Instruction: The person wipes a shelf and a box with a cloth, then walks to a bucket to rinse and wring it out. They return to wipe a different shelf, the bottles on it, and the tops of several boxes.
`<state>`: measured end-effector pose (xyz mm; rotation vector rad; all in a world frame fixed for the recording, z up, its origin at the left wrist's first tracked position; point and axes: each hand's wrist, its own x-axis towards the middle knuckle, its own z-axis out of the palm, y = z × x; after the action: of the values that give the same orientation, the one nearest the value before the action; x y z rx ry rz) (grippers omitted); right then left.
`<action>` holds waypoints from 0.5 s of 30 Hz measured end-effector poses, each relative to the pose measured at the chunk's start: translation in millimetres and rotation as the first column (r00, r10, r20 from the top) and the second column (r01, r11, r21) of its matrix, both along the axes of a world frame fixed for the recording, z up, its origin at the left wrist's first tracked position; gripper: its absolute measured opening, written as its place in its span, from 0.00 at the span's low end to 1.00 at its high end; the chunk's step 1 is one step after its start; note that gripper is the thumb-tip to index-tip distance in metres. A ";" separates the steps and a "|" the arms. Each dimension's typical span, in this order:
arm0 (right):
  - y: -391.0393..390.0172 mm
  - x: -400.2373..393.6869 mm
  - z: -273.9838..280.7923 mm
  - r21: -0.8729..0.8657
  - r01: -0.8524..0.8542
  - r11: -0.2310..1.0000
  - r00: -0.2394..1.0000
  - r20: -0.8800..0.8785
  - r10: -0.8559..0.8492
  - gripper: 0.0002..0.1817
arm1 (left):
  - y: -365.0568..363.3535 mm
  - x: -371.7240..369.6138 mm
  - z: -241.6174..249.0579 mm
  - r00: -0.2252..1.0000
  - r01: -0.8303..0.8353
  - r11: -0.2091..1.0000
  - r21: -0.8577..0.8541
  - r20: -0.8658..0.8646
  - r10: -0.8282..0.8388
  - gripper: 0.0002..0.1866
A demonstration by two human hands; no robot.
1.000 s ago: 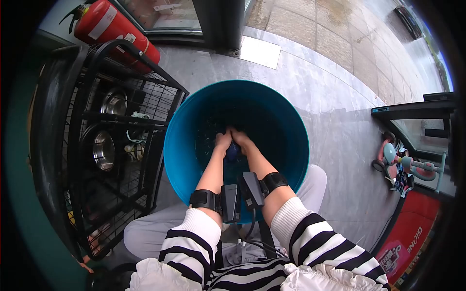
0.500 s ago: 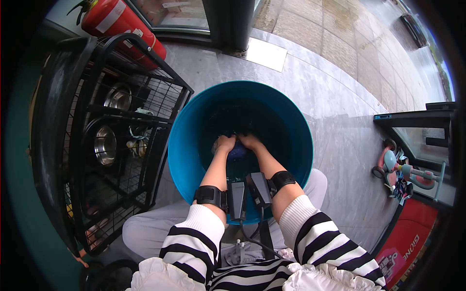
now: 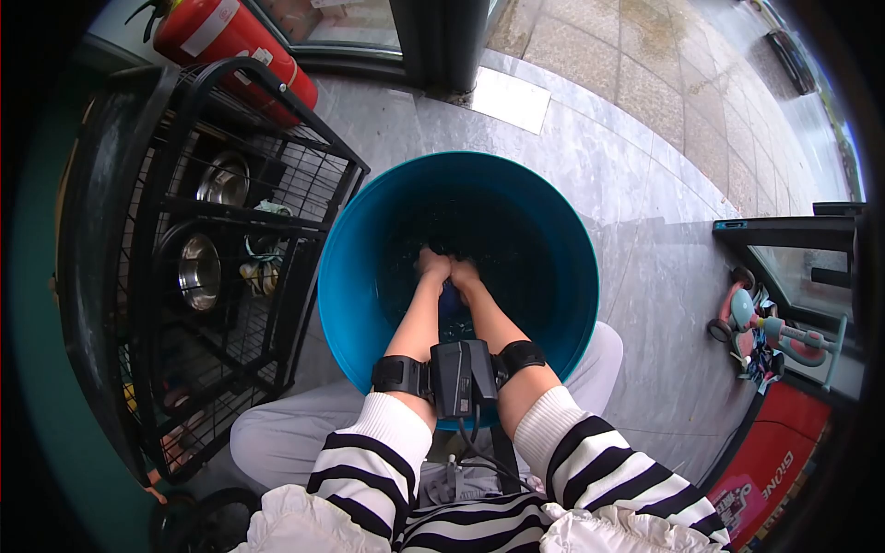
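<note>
A large teal tub stands between my knees, with dark water inside. Deep in it, my left hand and my right hand are side by side, nearly touching, with fingers curled. Both grip what looks like a wet blue cloth, of which only a small dark patch shows below the hands. My fingertips are partly hidden by the water and shadow.
At left stands a black wire rack holding metal bowls. A red fire extinguisher is behind it. A child's scooter and a red box are at right, near a glass door.
My hands have drawn closer together and my forearms have come inward, so the black devices strapped on them now overlap. Less of the blue cloth shows.
</note>
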<state>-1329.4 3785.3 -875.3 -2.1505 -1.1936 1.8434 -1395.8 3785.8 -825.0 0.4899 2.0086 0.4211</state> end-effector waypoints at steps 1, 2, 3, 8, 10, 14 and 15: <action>-0.5 -2.3 2.9 0.110 -0.019 0.994 0.994 0.114 0.007 0.27 | 0.4 0.3 -4.0 0.997 0.017 1.000 0.020 -0.072 -0.015 0.27; 1.3 -2.9 5.0 0.108 -0.020 0.994 0.994 0.112 0.008 0.27 | 0.7 0.3 -7.5 0.989 0.036 0.999 0.040 -0.143 -0.030 0.23; 4.6 -3.0 7.5 0.159 -0.068 0.985 0.985 0.167 0.041 0.25 | 0.5 0.1 -10.9 0.989 0.035 0.999 0.038 -0.144 -0.029 0.23; 12.4 3.0 20.0 0.228 -0.175 0.958 0.966 0.226 0.122 0.23 | 5.0 -1.5 -2.1 0.970 0.134 0.988 -0.076 -0.192 -0.146 0.18; 10.7 4.1 24.4 0.258 -0.158 0.953 0.969 0.224 0.100 0.22 | 4.5 -1.3 1.3 0.971 0.149 0.987 -0.067 -0.180 -0.158 0.17; 5.3 2.3 34.1 0.276 -0.154 0.949 0.972 0.214 0.096 0.21 | -3.8 -6.4 0.4 0.933 0.304 0.950 -0.067 -0.181 -0.311 0.20; 6.4 2.9 42.2 0.232 -0.183 0.955 0.964 0.232 0.128 0.22 | -3.9 -7.2 -4.2 0.933 0.302 0.951 -0.066 -0.184 -0.309 0.20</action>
<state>-1326.5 3791.8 -833.1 -2.2064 -1.5893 1.4383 -1403.0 3781.9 -829.2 0.8340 2.0743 0.1473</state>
